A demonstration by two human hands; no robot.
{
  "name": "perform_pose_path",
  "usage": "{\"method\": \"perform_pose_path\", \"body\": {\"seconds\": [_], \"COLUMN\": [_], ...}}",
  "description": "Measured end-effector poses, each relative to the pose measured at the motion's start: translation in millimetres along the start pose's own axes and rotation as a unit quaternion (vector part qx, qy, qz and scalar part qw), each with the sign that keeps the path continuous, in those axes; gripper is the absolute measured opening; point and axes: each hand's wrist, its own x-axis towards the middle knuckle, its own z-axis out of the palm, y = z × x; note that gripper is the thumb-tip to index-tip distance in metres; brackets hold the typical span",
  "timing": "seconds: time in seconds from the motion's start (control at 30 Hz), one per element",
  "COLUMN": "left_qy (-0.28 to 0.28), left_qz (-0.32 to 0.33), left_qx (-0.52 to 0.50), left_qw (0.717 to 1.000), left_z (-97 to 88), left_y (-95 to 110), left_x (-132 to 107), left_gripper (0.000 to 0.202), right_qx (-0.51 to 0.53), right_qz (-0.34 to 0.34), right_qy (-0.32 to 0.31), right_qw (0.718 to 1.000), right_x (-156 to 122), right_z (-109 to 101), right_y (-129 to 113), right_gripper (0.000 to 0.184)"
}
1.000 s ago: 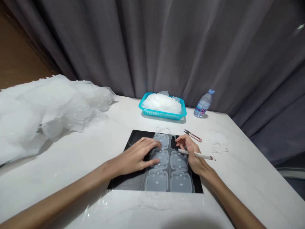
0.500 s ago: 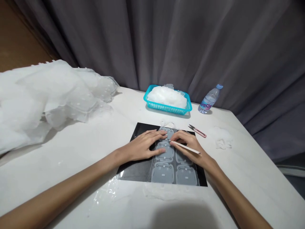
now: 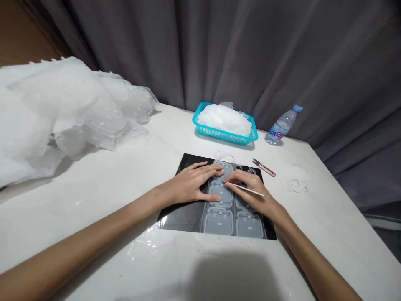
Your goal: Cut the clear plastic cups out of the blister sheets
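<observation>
A translucent plastic sheet (image 3: 233,221) of several rounded cut-out shapes lies on a black mat (image 3: 181,213) in front of me. My left hand (image 3: 192,184) rests flat on the sheet's left column, fingers stretched out and pressing it down. My right hand (image 3: 250,188) is closed in a pinch on a thin white pen-like tool (image 3: 249,190). The tool's tip touches the sheet just right of my left fingertips.
A turquoise basket (image 3: 225,133) heaped with white plastic pieces stands behind the mat. Pink snips (image 3: 265,167) lie right of the mat, a water bottle (image 3: 282,125) beyond them. White plastic scraps (image 3: 296,184) lie at right, a big pile of clear sheets (image 3: 62,113) at left. A grey curtain hangs behind.
My right hand has turned the tool and brought its tip onto the sheet beside my left fingers. The view has tilted, so everything sits a little higher.
</observation>
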Motion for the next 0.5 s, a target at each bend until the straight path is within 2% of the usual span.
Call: {"method": "perform_pose_path", "body": {"seconds": [0.23,0.33,0.5], "left_qy": [-0.004,-0.009,-0.005], "left_qz": [-0.005,-0.007,-0.006], "left_qx": [0.003,0.006,-0.006], "left_qw": [1.0,1.0,1.0], "left_z": [-0.7,-1.8,-1.7], "left_y": [0,2,1], "left_x": [0,0,1], "left_gripper": [0.09,0.088,0.088], "right_qx": [-0.063,-0.079,-0.021], "right_qz": [-0.047,-0.029,0.008], "right_qy": [-0.023,-0.035,-0.021], "right_qw": [0.997,0.996,1.0], "right_x": [-2,-6,-8], "right_z": [-1,-8,-12], "right_y": [-3,-6,-6], "right_gripper": [0.014,0.014,0.012]}}
